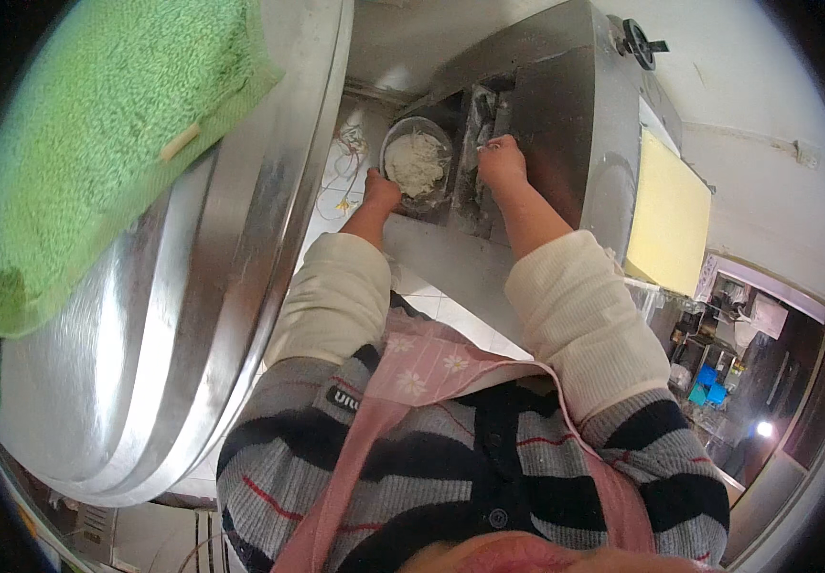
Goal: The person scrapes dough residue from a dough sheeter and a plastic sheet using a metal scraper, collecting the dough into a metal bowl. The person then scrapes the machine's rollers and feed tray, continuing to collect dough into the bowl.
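A round metal bowl holding pale, floury dough stands on the lower ledge of a grey metal machine. My left hand is at the bowl's near left rim, gripping it. Right of the bowl runs a flour-dusted slot with metal bars. Over this slot my right hand is closed, fingers curled; whether it pinches something small is too unclear to tell.
A large round metal lid or vessel with a green towel fills the left side. The machine has a black handwheel and a yellow panel. Cords lie on the tiled floor beyond.
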The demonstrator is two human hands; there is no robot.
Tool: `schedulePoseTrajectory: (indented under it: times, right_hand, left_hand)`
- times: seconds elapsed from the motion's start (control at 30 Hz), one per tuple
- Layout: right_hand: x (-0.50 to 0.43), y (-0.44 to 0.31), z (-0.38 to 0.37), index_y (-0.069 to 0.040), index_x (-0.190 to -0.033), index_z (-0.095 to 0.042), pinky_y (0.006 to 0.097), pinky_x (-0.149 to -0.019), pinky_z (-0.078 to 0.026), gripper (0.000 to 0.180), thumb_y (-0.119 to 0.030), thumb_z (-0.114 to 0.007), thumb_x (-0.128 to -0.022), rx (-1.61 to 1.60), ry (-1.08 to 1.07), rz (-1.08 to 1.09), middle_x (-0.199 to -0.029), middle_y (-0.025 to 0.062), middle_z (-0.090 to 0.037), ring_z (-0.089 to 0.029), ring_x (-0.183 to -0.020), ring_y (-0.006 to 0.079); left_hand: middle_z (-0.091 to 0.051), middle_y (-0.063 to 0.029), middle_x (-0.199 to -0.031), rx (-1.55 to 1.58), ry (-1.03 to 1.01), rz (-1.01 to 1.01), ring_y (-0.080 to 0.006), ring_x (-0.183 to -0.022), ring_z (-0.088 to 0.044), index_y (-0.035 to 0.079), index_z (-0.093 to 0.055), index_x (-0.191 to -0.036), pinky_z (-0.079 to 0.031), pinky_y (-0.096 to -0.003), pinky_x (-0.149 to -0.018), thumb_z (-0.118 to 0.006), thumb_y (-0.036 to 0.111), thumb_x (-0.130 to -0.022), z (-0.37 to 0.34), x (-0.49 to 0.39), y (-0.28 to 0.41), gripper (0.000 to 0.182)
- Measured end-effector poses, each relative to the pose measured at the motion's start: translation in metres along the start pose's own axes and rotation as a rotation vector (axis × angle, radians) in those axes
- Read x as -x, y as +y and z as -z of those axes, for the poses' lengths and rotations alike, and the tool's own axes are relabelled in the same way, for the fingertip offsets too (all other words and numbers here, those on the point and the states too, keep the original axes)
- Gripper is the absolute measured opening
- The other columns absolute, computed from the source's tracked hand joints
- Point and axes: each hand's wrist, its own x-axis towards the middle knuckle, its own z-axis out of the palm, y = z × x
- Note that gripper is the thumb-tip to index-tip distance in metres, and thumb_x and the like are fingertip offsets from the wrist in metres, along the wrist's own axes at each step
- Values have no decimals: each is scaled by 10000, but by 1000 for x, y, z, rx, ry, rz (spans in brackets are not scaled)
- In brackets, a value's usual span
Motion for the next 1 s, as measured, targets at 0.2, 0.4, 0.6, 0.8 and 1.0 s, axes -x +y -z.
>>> schedulePoseTrajectory:
  times: [0.2,0.4,0.6,0.8,1.0]
  right_hand:
    - [23,2,28,-36,-1043,-504,312,-635,-496,245,-118,-555,-817,-589,37,-95,-899,81,-595,-613,-736,156]
    - [62,-11,98,18,-1036,-468,309,-652,-521,270,-168,-552,-860,-1101,29,-45,-891,141,-607,-631,-741,202]
    - [125,58,159,7,-1037,-471,372,-718,-521,267,-234,-452,-923,-1736,92,257,-978,194,-603,-636,-845,278]
    - [182,191,191,11,-1040,-472,398,-764,-509,261,-218,-389,-945,-2019,422,346,-995,212,-591,-621,-873,302]
    - [227,338,167,43,-1064,-472,366,-766,-520,243,-153,-439,-923,-2109,641,261,-1004,218,-589,-612,-893,290]
  left_hand:
    - [-492,-225,-1208,-196,-76,7,-347,-1081,-526,-13,-328,-1273,-428,-378,-910,-557,20,-728,12,-4,-27,592]
    - [-522,-210,-1113,376,-152,32,-290,-949,-574,-2,-254,-1281,-483,-442,-796,-610,55,-730,39,16,-24,659]
    - [-511,-177,-1126,617,-254,-48,-314,-1009,-538,28,-365,-1208,-517,-485,-755,-501,21,-801,78,99,-6,429]
    - [-498,-174,-1152,716,-253,-206,-287,-949,-572,27,-360,-1209,-542,-420,-687,-491,11,-818,62,184,10,413]
    - [-537,-140,-1072,739,25,-278,-258,-874,-563,7,-443,-1140,-497,-396,-638,-504,18,-829,39,282,7,317]
